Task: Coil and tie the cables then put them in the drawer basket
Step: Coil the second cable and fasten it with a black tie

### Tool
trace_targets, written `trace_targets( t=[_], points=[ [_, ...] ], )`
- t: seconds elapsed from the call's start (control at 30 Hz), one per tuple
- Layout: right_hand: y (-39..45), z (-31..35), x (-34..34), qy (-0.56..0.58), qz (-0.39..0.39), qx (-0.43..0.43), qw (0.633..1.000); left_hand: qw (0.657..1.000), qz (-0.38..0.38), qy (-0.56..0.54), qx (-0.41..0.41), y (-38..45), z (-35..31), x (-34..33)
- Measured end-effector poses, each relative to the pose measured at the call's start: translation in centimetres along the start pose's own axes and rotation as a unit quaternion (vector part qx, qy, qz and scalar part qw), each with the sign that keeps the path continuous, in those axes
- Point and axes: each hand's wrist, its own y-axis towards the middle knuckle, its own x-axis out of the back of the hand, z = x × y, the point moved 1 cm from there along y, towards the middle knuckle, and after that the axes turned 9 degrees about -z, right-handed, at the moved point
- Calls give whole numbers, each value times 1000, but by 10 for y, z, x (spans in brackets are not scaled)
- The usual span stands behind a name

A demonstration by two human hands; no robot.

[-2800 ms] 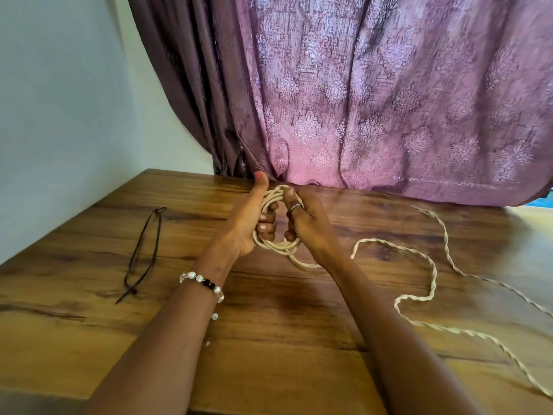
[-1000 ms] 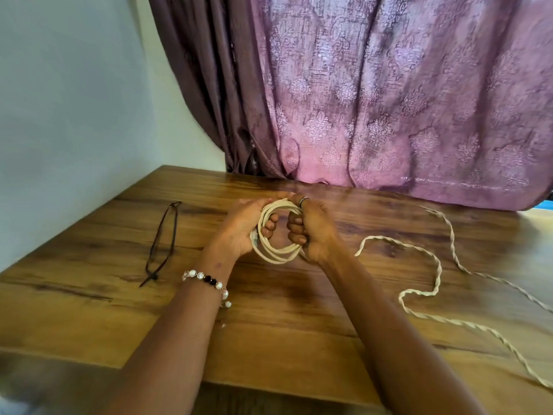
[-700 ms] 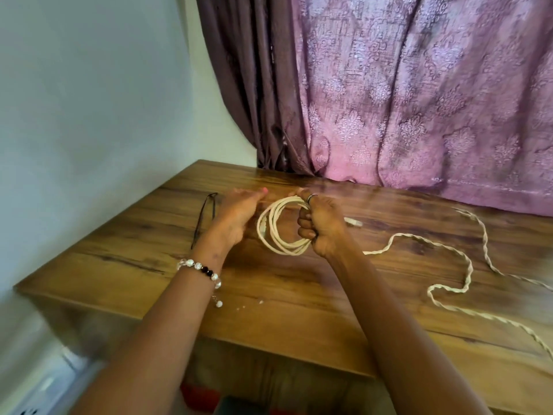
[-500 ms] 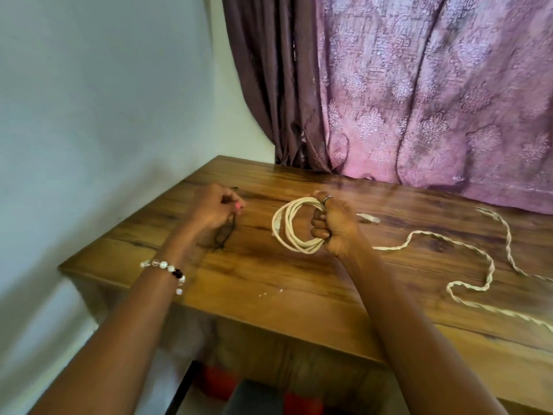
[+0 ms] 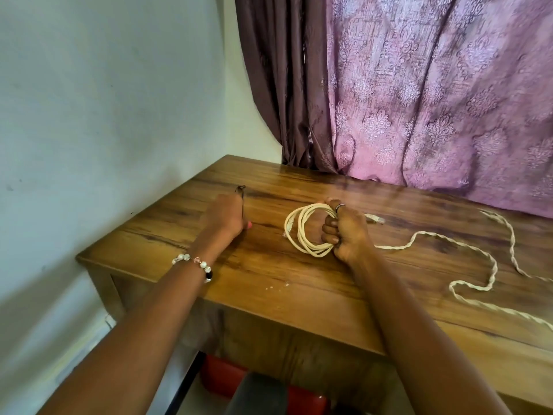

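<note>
The right hand (image 5: 348, 232) holds the coiled cream cable (image 5: 302, 229) upright on the wooden table (image 5: 299, 295), fingers curled through the loops. The left hand (image 5: 226, 218) covers the black tie cord (image 5: 241, 190) (finger position cannot be told). A twisted cream cable (image 5: 472, 265) lies loose at right.

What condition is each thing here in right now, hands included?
Cream cable: coiled, untied, held above the table.
Right hand: grips the coil.
Left hand: curled over the black tie; actual grip hidden.
Twisted cord: loose, uncoiled on the wooden table.
Curtain: drawn closed.
</note>
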Motion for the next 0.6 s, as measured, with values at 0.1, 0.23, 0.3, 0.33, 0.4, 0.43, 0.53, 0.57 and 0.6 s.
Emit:
trace_targets(
  t=[0.1,0.23,0.3,0.33,0.4,0.43,0.53,0.57,0.6],
  points=[
    [2,0,1,-3,-1,0,1000,1000,-2,12,15,5,-2,-3],
    [2,0,0,-3,4,-2,1000,998,50,-20,31,11,-5,-3],
    [1,1,0,-4,7,-2,1000,995,72,-44,47,13,-2,-4],
    [1,1,0,-5,9,-2,1000,994,78,-49,54,14,-1,-4],
    [1,2,0,-6,11,0,1000,993,90,-52,62,17,3,-3],
    [1,2,-1,-6,12,0,1000,992,87,-62,64,18,5,-2],
    [4,2,0,-8,9,1,1000,990,24,-121,65,25,5,-4],
    [6,3,0,-8,8,0,1000,988,3,-141,59,28,3,-7],
    [7,3,1,-9,7,-1,1000,986,-10,-157,50,30,1,-11]
  ],
)
